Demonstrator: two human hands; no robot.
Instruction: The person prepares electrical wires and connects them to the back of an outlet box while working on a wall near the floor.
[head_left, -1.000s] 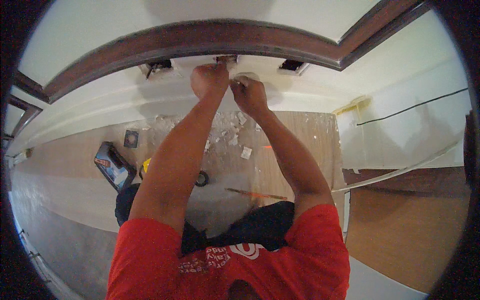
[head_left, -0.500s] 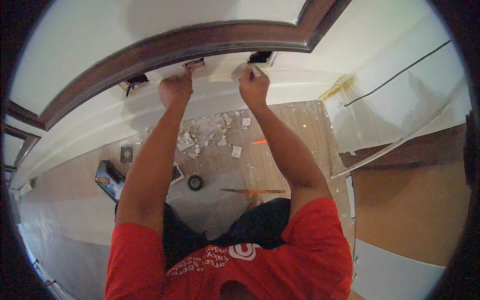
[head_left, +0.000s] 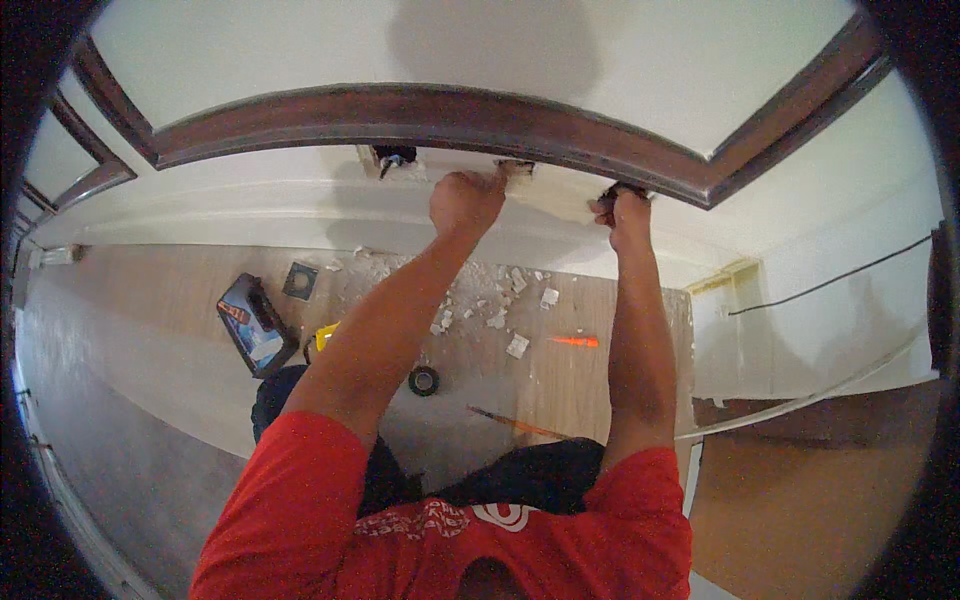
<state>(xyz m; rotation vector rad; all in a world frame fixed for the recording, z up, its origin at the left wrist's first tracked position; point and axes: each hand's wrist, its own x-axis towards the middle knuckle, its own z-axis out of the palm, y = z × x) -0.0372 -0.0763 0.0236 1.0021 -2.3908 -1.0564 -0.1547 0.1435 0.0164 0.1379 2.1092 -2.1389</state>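
A pale wall below a dark wooden moulding (head_left: 420, 115) has three cut-out openings in a row. My left hand (head_left: 468, 208) is closed, its fingertips at the edge of the middle opening (head_left: 520, 170); whatever they grip is hidden. My right hand (head_left: 628, 215) has its fingers bent at the right opening (head_left: 622, 190), partly inside the dark gap. What it holds there, if anything, does not show. Dark wire ends poke out of the left opening (head_left: 395, 158), which neither hand touches.
White plaster chips (head_left: 497, 317) litter the wood-look surface below. On it lie an orange screwdriver (head_left: 575, 342), a long thin tool (head_left: 515, 422), a black tape roll (head_left: 424, 381), a dark box (head_left: 252, 325), a square dark plate (head_left: 300, 281) and a yellow item (head_left: 325, 337). A black cable (head_left: 830, 275) hangs at right.
The view has shifted, so the wall sits differently in it. My right hand has gone from just beside the right opening up to it; the pale piece in its fingers no longer shows.
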